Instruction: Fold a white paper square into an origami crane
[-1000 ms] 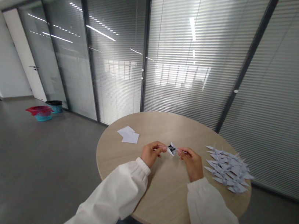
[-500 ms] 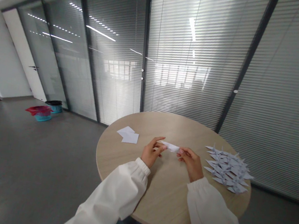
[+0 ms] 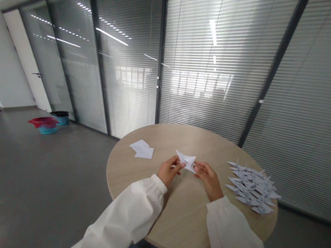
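Note:
Between my two hands is a folded piece of white paper (image 3: pixel 187 159), held above the middle of the round table (image 3: pixel 182 221). Its upper edge spreads into two pointed corners. My left hand (image 3: pixel 170 170) is closed on its left side, thumb on the near face. On the right side, my right hand (image 3: pixel 208 178) pinches the paper with thumb and fingers. Some of the fingertips are hidden behind the paper.
Two flat white paper sheets (image 3: pixel 144 152) overlap on the table's left part. Several folded paper cranes (image 3: pixel 252 187) lie clustered at the right edge. A glass partition with blinds (image 3: pixel 211 106) stands behind the table. Two bins (image 3: pixel 46 125) are on the floor at left.
The folded paper has turned and opened from a narrow strip into a shape with pointed corners. My left fingers have curled in closer, and my right hand has shifted slightly left.

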`<state>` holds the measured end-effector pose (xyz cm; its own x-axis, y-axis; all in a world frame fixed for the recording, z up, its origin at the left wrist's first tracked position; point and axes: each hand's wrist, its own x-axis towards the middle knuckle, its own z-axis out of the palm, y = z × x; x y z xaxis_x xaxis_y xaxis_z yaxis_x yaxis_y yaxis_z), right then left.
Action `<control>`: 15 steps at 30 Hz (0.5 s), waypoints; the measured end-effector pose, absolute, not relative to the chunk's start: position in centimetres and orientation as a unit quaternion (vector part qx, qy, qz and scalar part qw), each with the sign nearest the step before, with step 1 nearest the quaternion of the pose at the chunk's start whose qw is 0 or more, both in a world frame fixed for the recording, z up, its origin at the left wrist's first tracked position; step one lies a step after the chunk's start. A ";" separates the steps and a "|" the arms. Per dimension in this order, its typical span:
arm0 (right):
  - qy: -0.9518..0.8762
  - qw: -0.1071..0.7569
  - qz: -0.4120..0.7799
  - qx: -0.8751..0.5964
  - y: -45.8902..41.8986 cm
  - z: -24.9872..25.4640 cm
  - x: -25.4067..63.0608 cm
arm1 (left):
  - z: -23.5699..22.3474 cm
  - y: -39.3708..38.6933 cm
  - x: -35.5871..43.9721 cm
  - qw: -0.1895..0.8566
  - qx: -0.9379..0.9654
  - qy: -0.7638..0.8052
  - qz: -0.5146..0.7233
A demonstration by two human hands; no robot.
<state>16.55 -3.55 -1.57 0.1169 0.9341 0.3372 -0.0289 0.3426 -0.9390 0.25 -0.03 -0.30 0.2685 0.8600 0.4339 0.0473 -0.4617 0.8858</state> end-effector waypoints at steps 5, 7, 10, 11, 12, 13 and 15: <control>-0.548 0.645 0.326 -0.422 -4.1 -0.8 16.5 | -0.6 0.1 0.1 0.359 0.720 0.358 0.473; -0.566 0.632 0.310 -0.429 -4.2 -0.7 16.4 | -0.7 0.1 0.0 0.344 0.732 0.359 0.466; -0.581 0.619 0.298 -0.438 -4.2 -0.9 16.5 | -0.6 0.0 0.0 0.330 0.738 0.362 0.465; -0.581 0.619 0.295 -0.439 -4.2 -0.9 16.5 | -0.6 -0.1 0.0 0.329 0.737 0.364 0.464; -0.581 0.620 0.292 -0.439 -4.2 -0.9 16.5 | -0.6 -0.1 0.0 0.330 0.736 0.365 0.465; -0.580 0.622 0.291 -0.438 -4.2 -1.0 16.6 | -0.6 -0.1 0.1 0.331 0.735 0.365 0.466; -0.577 0.626 0.291 -0.438 -4.2 -1.0 16.6 | -0.6 0.0 0.1 0.328 0.736 0.362 0.469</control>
<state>16.59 -4.17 -0.98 0.1661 0.8683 0.4674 0.1410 0.4482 -0.8827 0.09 0.00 -0.64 0.2984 0.8404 0.4525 0.2248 -0.5227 0.8224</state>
